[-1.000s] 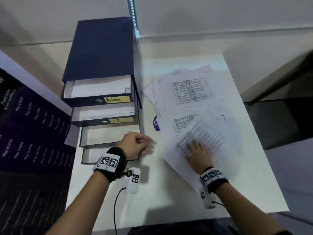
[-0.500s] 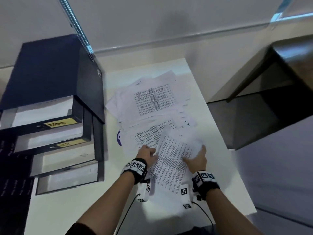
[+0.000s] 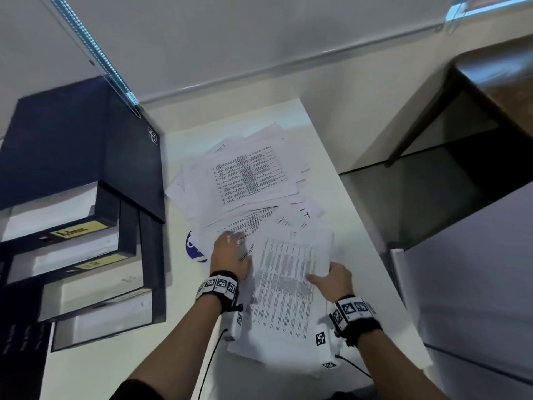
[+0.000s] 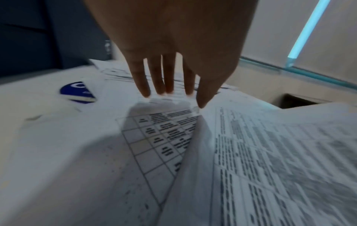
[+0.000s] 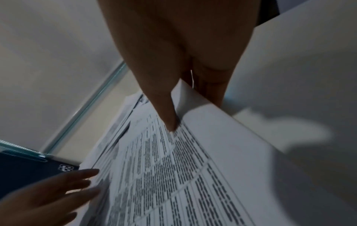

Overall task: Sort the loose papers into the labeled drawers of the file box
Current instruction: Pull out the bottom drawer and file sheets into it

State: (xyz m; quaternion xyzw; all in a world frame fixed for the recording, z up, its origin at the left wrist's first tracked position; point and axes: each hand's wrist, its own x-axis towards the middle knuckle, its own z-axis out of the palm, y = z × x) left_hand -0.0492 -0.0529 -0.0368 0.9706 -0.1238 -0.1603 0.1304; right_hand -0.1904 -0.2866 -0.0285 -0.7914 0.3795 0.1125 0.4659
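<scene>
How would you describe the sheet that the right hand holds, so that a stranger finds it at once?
Start from the dark file box at the left of the white table; loose papers spread to its right. Nearest the person, one printed sheet is pinched at its right edge by the right hand. Unlike the flat papers beyond, it is lifted, with dense columns.

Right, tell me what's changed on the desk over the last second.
The left hand left the file box drawers and now lies flat, fingers straight, on the loose papers. The right hand, which was pressing the printed sheet flat, now pinches its right edge and lifts it. The drawers stay open, the paper pile unsorted.
</scene>
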